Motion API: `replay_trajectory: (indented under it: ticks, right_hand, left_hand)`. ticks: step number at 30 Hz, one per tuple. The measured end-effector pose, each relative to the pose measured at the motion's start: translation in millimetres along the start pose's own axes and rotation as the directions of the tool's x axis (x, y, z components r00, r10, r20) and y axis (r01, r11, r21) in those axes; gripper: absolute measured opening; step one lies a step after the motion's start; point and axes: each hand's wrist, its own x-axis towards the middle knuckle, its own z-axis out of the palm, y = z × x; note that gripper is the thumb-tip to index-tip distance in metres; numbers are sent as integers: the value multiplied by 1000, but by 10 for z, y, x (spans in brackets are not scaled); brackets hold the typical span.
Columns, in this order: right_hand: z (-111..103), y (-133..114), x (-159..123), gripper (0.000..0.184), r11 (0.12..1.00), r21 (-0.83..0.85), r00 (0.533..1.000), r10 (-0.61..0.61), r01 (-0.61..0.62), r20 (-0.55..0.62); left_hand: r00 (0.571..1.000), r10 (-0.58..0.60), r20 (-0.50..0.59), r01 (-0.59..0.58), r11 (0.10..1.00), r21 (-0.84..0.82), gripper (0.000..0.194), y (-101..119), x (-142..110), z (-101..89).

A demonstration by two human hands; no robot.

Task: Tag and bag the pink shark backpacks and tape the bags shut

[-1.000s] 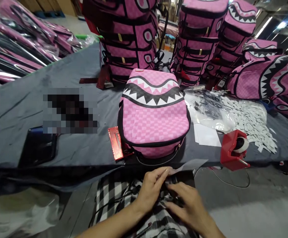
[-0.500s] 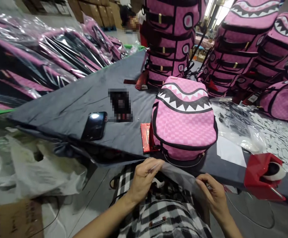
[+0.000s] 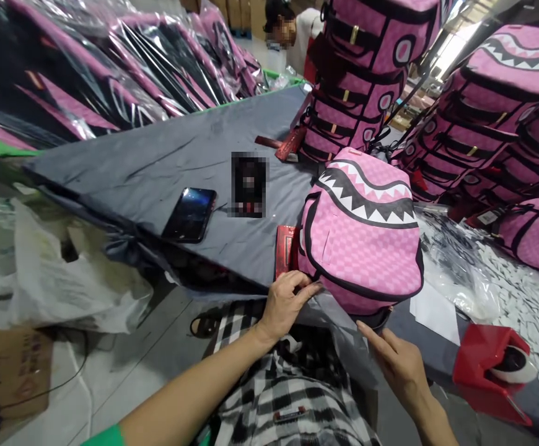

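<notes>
A pink checked backpack (image 3: pixel 365 248) with a shark-mouth print lies on the grey-covered table near its front edge. Below its bottom end hangs a clear plastic bag (image 3: pixel 339 328), stretched between my hands. My left hand (image 3: pixel 288 303) pinches the bag's upper edge beside the backpack's lower left corner. At the bag's other side, my right hand (image 3: pixel 394 353) holds the edge with its index finger stretched toward the backpack's bottom. A red tag card (image 3: pixel 286 251) sticks out by the backpack's left side.
A phone (image 3: pixel 190 214) lies on the table (image 3: pixel 144 179) at left. On the right stand a red tape dispenser (image 3: pixel 487 371) and white paper (image 3: pixel 434 313). Stacked pink backpacks (image 3: pixel 344 93) rise behind; plastic-wrapped ones (image 3: pixel 158 62) lie left. Another person (image 3: pixel 304 37) bends at the back.
Both hands have moved up toward the backpack with the plastic bag, whose edge now meets the backpack's bottom. My right index finger has straightened. The view has shifted and tilted.
</notes>
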Motion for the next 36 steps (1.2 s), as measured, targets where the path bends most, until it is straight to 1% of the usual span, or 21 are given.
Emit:
replay_trajectory:
  ticks: [2,4,5,6,7,8,9,10,12,13,14,17,19,22,24,26,28,30,31,33,36]
  right_hand:
    - [16,-2,-10,45,1000,12,1000,5,-5,7]
    - [41,-14,-32,48,999,48,1000,23,-23,10]
    - [56,-22,-46,50,997,68,999,32,-32,10]
    - [72,-30,-61,52,996,83,999,41,-41,10]
    - [88,-39,-75,53,994,93,999,50,-50,9]
    - [105,-47,-88,54,993,99,998,57,-58,7]
    - [121,-54,-98,55,993,104,998,64,-64,4]
    - [136,-61,-105,55,991,110,997,71,-71,1]
    - [162,-73,-106,55,988,128,996,85,-84,-6]
    - [171,-78,-102,55,986,138,996,91,-88,-12]
    - [177,-83,-98,54,985,148,995,96,-93,-17]
    - [165,-97,-110,49,972,201,990,134,-125,-34]
    - [137,-110,-165,44,925,313,969,242,-217,-44]
    - [96,-147,-316,40,732,523,871,489,-438,45]
    - [87,-180,-420,34,607,585,814,554,-537,173]
    - [92,-207,-488,30,512,628,773,584,-587,247]
    - [97,-217,-506,30,406,694,707,675,-595,211]
    - [97,-212,-485,27,334,746,625,769,-576,138]
    - [101,-210,-468,27,329,754,611,782,-569,121]
    - [136,-219,-431,31,371,724,643,754,-582,131]
    - [287,-257,-393,59,540,585,735,662,-605,149]
  left_hand:
    - [984,135,-115,-120,984,133,20,25,-90,-77]
    - [915,356,-190,-309,920,240,7,73,-250,-167]
    - [846,508,-159,-460,848,262,10,101,-344,-201]
    - [754,652,-82,-620,747,243,12,128,-437,-219]
    - [655,755,14,-745,642,182,17,150,-518,-214]
    - [583,808,88,-811,574,111,22,163,-580,-187]
    - [566,814,130,-824,562,70,24,167,-616,-138]
    - [602,786,142,-798,597,78,23,159,-623,-74]
    - [699,707,105,-713,679,174,17,112,-557,69]
    - [713,696,78,-694,687,214,16,78,-495,131]
    - [707,704,64,-697,678,236,15,41,-424,179]
    - [616,782,96,-779,587,219,13,-58,-226,218]
    - [551,822,146,-828,516,217,14,-100,-142,180]
    - [478,856,194,-872,438,216,15,-135,-63,102]
    - [431,877,210,-899,399,179,14,-153,-15,61]
    - [376,900,221,-926,354,132,13,-172,34,37]
    - [331,917,224,-943,316,101,15,-190,70,25]
    - [312,923,224,-950,298,95,19,-202,82,23]
    - [313,924,221,-949,298,97,20,-207,78,24]
    - [337,916,219,-941,320,110,20,-217,56,30]
    - [381,900,214,-924,361,126,15,-246,22,46]
